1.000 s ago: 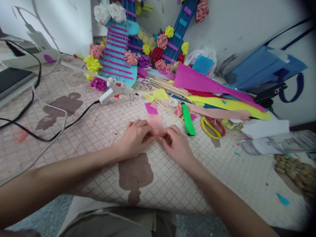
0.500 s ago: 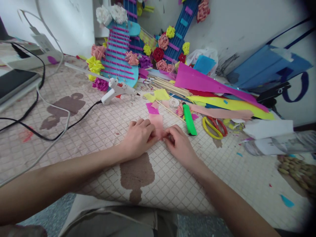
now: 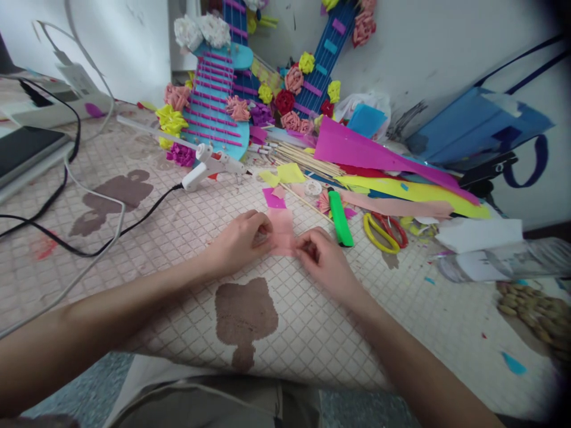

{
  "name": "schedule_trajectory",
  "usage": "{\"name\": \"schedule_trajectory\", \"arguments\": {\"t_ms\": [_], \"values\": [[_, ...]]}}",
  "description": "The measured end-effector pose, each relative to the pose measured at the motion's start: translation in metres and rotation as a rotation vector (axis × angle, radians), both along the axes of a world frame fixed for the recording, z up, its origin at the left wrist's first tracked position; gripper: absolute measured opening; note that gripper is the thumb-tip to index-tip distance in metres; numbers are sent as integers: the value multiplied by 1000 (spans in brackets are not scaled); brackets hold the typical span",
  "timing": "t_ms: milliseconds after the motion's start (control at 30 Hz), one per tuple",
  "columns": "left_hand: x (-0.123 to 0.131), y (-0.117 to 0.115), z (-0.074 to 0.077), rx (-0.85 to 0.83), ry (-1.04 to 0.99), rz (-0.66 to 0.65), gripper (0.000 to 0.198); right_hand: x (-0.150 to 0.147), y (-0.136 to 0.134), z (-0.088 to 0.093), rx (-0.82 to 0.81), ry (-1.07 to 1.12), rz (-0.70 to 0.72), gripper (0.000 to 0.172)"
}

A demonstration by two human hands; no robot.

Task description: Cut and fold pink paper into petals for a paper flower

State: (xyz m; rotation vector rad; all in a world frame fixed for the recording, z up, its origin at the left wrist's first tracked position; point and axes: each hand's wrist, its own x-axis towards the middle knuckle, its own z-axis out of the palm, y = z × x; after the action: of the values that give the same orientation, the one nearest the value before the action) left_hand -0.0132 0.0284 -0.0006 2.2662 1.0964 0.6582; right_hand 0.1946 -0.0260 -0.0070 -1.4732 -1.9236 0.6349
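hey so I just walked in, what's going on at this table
A person's bare left hand and right hand are at either side of a small rectangular pink paper piece on the cream quilted tablecloth. Fingertips touch its edges; how firm either grip is, I can't tell. Nearby lie a white glue gun to the left and yellow-and-red-handled scissors to the right. Behind stands a light-blue, flower-trimmed craft piece.

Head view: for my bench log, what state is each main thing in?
Pink paper: spread out, creased across.
Left hand: curled at the paper's left edge, grip unclear.
Right hand: curled at the paper's right edge, grip unclear.
Glue gun: lying down, glue stick inserted.
Green tool: lying down.
Scissors: lying down, open or shut unclear.
Clear bottle: on its side.
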Motion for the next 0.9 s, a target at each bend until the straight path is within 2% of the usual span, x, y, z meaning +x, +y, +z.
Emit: {"name": "schedule_trajectory", "arguments": {"t_ms": [100, 200, 433, 533, 700, 833, 900], "values": [[-2, 4, 0, -19, -25, 21, 10, 5, 5, -3, -26, 84, -90, 6], [-3, 6, 0, 4, -1, 25, 10, 6, 9, -2, -11, 35, -129, 6], [1, 5, -1, 15, 97, 12, 10, -3, 9, 6, -6, -125, -54, 7], [2, 3, 0, 8, 91, -2, 6, -2, 9, 6, -35, -97, -49, 8], [4, 2, 6, -53, 30, 20, 5, 1, 11, 4, -106, 81, -43, 6], [6, 0, 10, -113, -105, -14, 26, 1, 12, 6, -3, 33, 56, 12], [7, -1, 11, -124, -123, -62, 23, 1, 11, 9, 54, -4, 105, 14]]}}
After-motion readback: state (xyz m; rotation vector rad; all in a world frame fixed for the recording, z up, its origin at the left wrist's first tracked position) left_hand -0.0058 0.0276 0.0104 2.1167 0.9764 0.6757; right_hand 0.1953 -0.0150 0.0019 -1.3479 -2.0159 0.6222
